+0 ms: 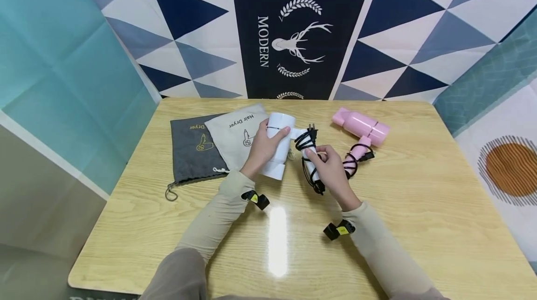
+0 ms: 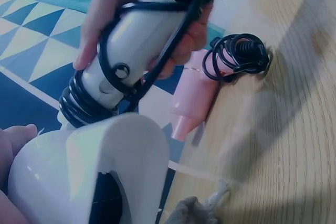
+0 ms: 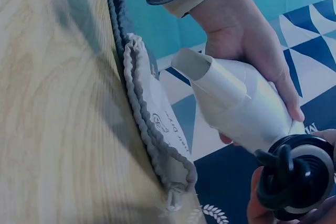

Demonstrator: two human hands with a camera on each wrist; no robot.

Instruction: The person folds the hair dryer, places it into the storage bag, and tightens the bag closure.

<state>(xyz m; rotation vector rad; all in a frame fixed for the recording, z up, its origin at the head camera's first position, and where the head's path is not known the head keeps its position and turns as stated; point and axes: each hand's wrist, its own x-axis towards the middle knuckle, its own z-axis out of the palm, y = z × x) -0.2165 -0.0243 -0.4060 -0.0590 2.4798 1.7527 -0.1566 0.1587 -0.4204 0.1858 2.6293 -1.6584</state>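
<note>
A white hair dryer (image 1: pixel 278 148) is held above the table in both hands. My left hand (image 1: pixel 262 148) grips its barrel, thumb across the top. My right hand (image 1: pixel 329 167) holds the handle (image 1: pixel 309 153), round which a black cord (image 1: pixel 305 140) is wound. In the right wrist view the nozzle (image 3: pixel 194 65) points back toward the left forearm. A pink hair dryer (image 1: pixel 365 127), its handle also wrapped in black cord, lies on the table just beyond my right hand. Left of the hands lie a white drawstring bag (image 1: pixel 232 127) and a dark grey one (image 1: pixel 184 141), partly overlapped by the white bag.
The wooden table (image 1: pixel 419 225) ends at a patterned backdrop (image 1: pixel 201 25) behind. Teal cloth (image 1: pixel 54 57) hangs on the left side. Both bags bear a "Hair Dryer" print, and a cord loop (image 1: pixel 171 193) trails from the grey bag.
</note>
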